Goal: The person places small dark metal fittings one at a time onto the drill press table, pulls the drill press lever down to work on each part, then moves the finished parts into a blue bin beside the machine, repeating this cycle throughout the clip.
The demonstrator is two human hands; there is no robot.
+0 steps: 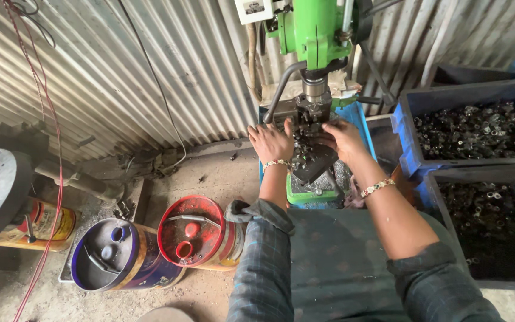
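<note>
Both hands at the green press (316,27), under its vertical spindle (315,89). Left hand (271,143) sits left of the dark fixture (311,113), fingers curled against its side; whether they pinch anything cannot be told. Right hand (344,140) rests on the right side, fingers bent over a dark tray (314,164) of small metal parts; grasp is likewise unclear, as the fingertips are hidden among the parts. The tray's long axis runs from the fixture toward the person, tilted down at the near end, between the two hands. Below the fingers lies the green base plate (311,194). A curved lever (278,89) rises just above the left fingers. Right of the right hand, well apart, stand two blue crates (406,137) filled with small dark metal pieces. Left of the left hand, on the floor, a red drum (195,232) and a blue drum (111,253) lie side by side, touching. A corrugated metal wall (150,71) stands behind. Beaded bracelets are on both wrists; sleeves are rolled to the elbows.
</note>
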